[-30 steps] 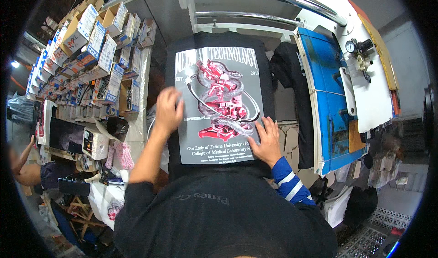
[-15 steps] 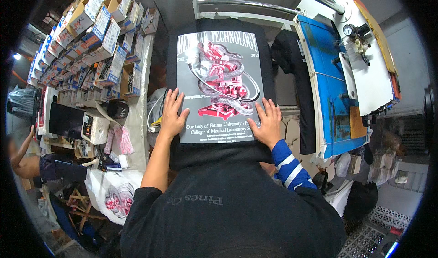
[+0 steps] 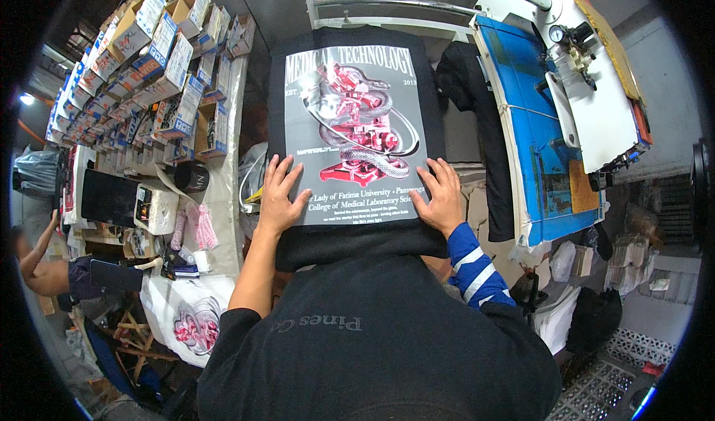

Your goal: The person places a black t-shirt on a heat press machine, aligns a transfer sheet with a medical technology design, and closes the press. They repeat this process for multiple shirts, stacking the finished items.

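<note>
A black shirt (image 3: 350,242) lies face-up in front of me, with a large grey printed panel (image 3: 298,134) carrying red and silver artwork and white lettering. My left hand (image 3: 279,198) rests on the panel's lower left edge and the fabric beside it, fingers spread. On the opposite edge lies my right hand (image 3: 439,201), also open, thumb on the print. A striped blue sleeve (image 3: 478,268) covers my right forearm.
Stacked boxes (image 3: 134,64) fill the left table, near a dark tablet (image 3: 112,198) and printed white fabric (image 3: 175,317). A person (image 3: 41,265) is at far left. A blue press platen (image 3: 525,131) stands right, beside another black garment (image 3: 477,145). A metal rail (image 3: 395,5) crosses behind.
My left hand has come down onto the left edge of the print, level with my right hand. The shirt sits farther from me and higher in the picture; the whole view has also shifted slightly.
</note>
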`<control>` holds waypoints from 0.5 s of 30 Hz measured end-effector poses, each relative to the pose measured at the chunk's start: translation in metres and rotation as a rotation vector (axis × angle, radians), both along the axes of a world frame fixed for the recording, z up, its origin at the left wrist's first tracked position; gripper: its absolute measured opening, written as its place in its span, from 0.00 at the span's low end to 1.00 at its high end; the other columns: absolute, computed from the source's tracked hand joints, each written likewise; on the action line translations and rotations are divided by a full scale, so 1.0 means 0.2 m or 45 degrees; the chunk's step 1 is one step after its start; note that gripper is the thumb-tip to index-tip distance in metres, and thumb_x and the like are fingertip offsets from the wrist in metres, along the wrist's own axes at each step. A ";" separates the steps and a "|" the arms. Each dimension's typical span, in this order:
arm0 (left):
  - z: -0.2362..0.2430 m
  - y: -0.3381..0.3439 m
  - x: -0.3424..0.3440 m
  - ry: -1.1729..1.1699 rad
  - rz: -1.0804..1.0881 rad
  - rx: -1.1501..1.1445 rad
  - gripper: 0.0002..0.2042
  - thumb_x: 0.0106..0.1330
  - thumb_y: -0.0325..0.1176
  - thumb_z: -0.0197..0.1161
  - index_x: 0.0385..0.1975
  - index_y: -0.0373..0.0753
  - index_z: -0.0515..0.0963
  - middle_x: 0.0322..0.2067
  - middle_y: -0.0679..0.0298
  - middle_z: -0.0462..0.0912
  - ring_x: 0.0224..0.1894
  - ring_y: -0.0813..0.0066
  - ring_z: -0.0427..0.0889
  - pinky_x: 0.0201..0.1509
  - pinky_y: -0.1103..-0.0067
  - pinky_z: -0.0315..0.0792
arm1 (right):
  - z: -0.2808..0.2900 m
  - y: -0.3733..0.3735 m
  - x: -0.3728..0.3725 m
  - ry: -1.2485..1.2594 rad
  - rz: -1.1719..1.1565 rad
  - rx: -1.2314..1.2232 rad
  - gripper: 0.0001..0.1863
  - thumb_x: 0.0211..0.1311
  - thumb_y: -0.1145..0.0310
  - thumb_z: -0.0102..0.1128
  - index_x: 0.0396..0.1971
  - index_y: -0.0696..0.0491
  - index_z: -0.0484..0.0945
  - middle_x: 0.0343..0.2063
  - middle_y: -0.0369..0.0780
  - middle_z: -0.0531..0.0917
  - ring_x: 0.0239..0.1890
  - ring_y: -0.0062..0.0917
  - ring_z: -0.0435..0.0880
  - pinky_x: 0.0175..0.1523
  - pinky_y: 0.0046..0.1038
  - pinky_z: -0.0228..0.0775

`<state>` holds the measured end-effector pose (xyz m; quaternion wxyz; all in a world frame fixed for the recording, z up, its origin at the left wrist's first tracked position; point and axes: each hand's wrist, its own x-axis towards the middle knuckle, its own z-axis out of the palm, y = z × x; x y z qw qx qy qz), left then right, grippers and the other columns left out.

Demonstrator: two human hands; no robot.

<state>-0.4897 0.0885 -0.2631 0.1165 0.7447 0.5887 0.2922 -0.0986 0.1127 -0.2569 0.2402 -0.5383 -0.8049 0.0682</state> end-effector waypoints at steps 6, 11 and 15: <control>0.00 -0.01 -0.01 0.001 -0.011 -0.004 0.30 0.56 0.39 0.73 0.60 0.39 0.78 0.68 0.53 0.69 0.75 0.44 0.57 0.76 0.56 0.56 | 0.02 0.00 -0.01 0.060 0.020 -0.002 0.28 0.56 0.58 0.70 0.56 0.53 0.80 0.62 0.48 0.74 0.68 0.49 0.67 0.71 0.47 0.58; 0.01 0.00 0.00 0.000 -0.009 0.003 0.30 0.56 0.40 0.73 0.60 0.39 0.78 0.68 0.53 0.69 0.75 0.44 0.57 0.76 0.56 0.56 | -0.01 0.00 -0.01 0.077 0.017 0.009 0.27 0.55 0.58 0.70 0.55 0.53 0.81 0.62 0.48 0.74 0.68 0.49 0.67 0.71 0.47 0.60; 0.00 0.00 0.00 -0.011 -0.002 0.017 0.30 0.56 0.40 0.73 0.60 0.39 0.77 0.68 0.53 0.69 0.75 0.43 0.57 0.76 0.56 0.56 | -0.02 0.00 -0.01 0.092 0.016 0.017 0.27 0.55 0.59 0.71 0.55 0.53 0.81 0.62 0.48 0.75 0.68 0.49 0.67 0.71 0.47 0.61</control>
